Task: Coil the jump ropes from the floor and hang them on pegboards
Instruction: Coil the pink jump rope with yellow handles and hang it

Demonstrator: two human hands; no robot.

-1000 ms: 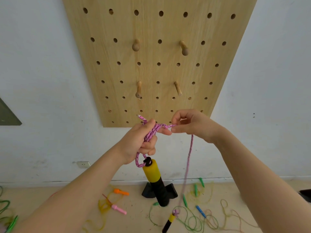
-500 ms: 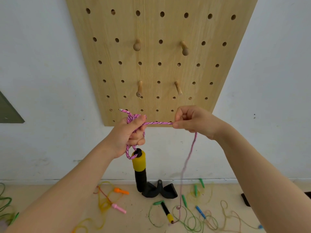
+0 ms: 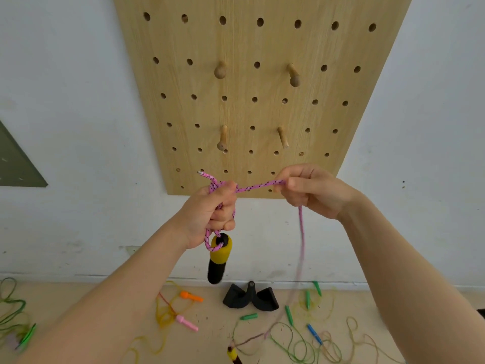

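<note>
**Pink rope being coiled in front of pegboard – handling notes**

The pink jump rope point(image 3: 258, 185) is held up in front of the lower edge of the pegboard point(image 3: 262, 101). A small bundle of loops is clenched in the left hand point(image 3: 212, 214), fingers curled tight round it; the yellow-and-black handle point(image 3: 219, 258) dangles just below that fist. A taut span is pinched by the right hand point(image 3: 312, 191), and the rest trails down, blurred, to the second handle point(image 3: 233, 355) on the floor.

The rope is judged soft, braided, light, with no stiffness; loops are likely to spring loose unless gripped at the crossing. The handle looks the heaviest part and will swing. Best taken at the bundle for hanging on a peg point(image 3: 223, 139). Other ropes point(image 3: 301, 337) are left scattered on the floor.
</note>
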